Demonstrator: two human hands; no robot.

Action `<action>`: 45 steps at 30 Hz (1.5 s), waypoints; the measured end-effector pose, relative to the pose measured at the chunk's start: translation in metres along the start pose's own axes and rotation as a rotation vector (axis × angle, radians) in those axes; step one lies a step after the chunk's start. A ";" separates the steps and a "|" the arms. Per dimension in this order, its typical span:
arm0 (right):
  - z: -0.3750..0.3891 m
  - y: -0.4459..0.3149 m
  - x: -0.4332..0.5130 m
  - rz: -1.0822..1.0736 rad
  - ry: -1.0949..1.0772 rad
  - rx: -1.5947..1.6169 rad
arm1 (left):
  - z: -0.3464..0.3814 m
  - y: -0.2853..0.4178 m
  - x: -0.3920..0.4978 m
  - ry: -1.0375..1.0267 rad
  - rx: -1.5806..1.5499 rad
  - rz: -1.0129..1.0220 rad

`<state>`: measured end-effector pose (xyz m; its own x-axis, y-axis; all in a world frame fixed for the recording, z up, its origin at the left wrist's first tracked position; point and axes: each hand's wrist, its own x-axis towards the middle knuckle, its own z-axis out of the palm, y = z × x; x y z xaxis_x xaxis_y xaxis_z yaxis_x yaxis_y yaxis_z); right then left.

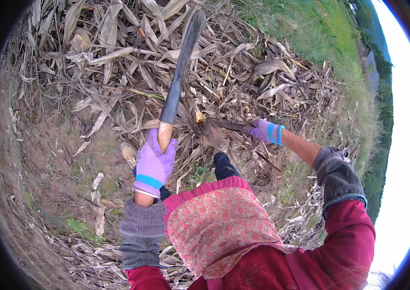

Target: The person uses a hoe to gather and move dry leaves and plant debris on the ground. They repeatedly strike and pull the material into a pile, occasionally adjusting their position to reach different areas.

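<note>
My left hand [156,159], in a purple knit glove with a blue cuff band, is closed around the wooden handle of a long, dark metal blade [180,78], which looks like a machete. The blade points away from me over dry corn leaves. To the right, my right hand [261,131], gloved alike, grips a brown plant stalk [226,124]. The stalk runs left to a pale, broken-looking end [200,116] beside a clump of dry fibres or roots [210,136]. The blade and the stalk are apart.
Dry corn husks and leaves [118,36] cover the ground ahead. My dark-clad leg [225,165] stands just below the stalk, and a shoe [129,153] shows left of my left hand. Bare soil [45,156] lies to the left, green grass [299,32] at the upper right.
</note>
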<state>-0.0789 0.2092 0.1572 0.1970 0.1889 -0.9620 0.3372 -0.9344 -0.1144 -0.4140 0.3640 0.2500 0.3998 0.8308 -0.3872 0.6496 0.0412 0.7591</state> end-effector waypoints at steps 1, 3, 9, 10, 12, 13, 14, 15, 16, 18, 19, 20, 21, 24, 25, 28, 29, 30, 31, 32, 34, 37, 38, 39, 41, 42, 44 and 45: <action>0.001 0.007 0.002 -0.043 0.013 -0.034 | -0.010 0.030 0.004 0.042 -0.045 0.018; 0.000 0.001 -0.002 -0.036 0.011 -0.079 | -0.022 0.071 0.010 0.130 -0.112 0.041; -0.031 0.000 0.032 0.292 -0.453 0.738 | 0.038 0.006 0.034 -0.004 0.161 0.217; -0.036 0.008 0.032 0.268 -0.492 0.759 | 0.056 -0.041 0.030 -0.157 0.298 0.132; -0.044 -0.050 -0.034 0.044 -0.223 0.244 | 0.054 -0.147 0.004 -0.405 0.529 -0.064; -0.039 -0.044 -0.021 0.030 -0.202 0.281 | 0.058 -0.185 -0.007 -0.481 0.559 -0.134; -0.034 -0.047 -0.004 0.001 -0.184 0.312 | 0.056 -0.223 -0.022 -0.552 0.598 -0.214; -0.039 -0.048 -0.007 -0.056 -0.126 0.306 | 0.061 -0.200 -0.025 -0.601 0.677 -0.313; -0.045 -0.040 0.000 -0.102 -0.187 0.483 | 0.056 -0.205 -0.032 -0.620 0.643 -0.278; -0.036 -0.025 0.017 0.001 -0.267 0.521 | 0.057 -0.189 -0.039 -0.598 0.561 -0.347; -0.033 -0.030 0.023 0.023 -0.306 0.531 | 0.054 -0.201 -0.047 -0.536 0.516 -0.383; -0.023 -0.023 0.027 -0.069 -0.271 0.505 | 0.055 -0.195 -0.052 -0.451 0.480 -0.347; -0.006 -0.011 0.035 -0.160 -0.235 0.480 | 0.054 -0.191 -0.050 -0.420 0.411 -0.369; 0.020 -0.005 0.035 -0.245 -0.139 0.181 | 0.052 -0.181 -0.049 -0.259 0.314 -0.361; 0.029 -0.005 0.036 -0.348 0.030 -0.086 | 0.054 -0.176 -0.046 -0.199 0.299 -0.335; 0.049 -0.023 0.061 -0.458 0.201 -0.496 | 0.045 -0.154 -0.044 -0.184 -0.469 -0.752; 0.056 -0.032 0.075 -0.454 0.200 -0.563 | 0.041 -0.124 -0.040 -0.195 -0.480 -0.821; 0.066 -0.046 0.089 -0.560 0.277 -0.638 | 0.042 -0.117 -0.045 -0.158 -0.482 -0.812; 0.079 -0.060 0.114 -0.619 0.334 -0.646 | 0.042 -0.115 -0.053 -0.127 -0.485 -0.801; 0.083 -0.092 0.116 -0.642 0.288 -0.794 | 0.041 -0.119 -0.061 -0.092 -0.491 -0.796; 0.100 -0.131 0.151 -0.726 0.286 -0.901 | 0.034 -0.118 -0.069 -0.092 -0.441 -0.851; 0.123 -0.163 0.227 -1.030 0.470 -1.121 | 0.026 -0.125 -0.078 -0.054 -0.346 -0.907; 0.131 -0.176 0.243 -1.040 0.473 -1.230 | 0.022 -0.137 -0.084 -0.034 -0.315 -0.945; 0.139 -0.183 0.263 -1.076 0.577 -1.351 | 0.018 -0.151 -0.092 -0.046 -0.174 -0.834; 0.140 -0.201 0.279 -0.868 0.414 -1.713 | 0.012 -0.155 -0.094 -0.008 -0.365 -0.898; 0.133 -0.197 0.294 -0.934 0.542 -1.678 | 0.007 -0.156 -0.093 -0.001 -0.461 -0.912; 0.130 -0.202 0.302 -0.748 0.523 -1.737 | -0.001 -0.163 -0.096 0.013 -0.506 -0.923; 0.120 -0.192 0.301 -0.781 0.457 -1.659 | -0.005 -0.164 -0.097 0.016 -0.549 -0.910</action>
<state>-0.1944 0.4094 -0.1398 -0.3155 0.6852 -0.6565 0.8311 0.5334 0.1572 -0.5619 0.2797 0.1656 -0.1012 0.3678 -0.9244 0.3171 0.8926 0.3204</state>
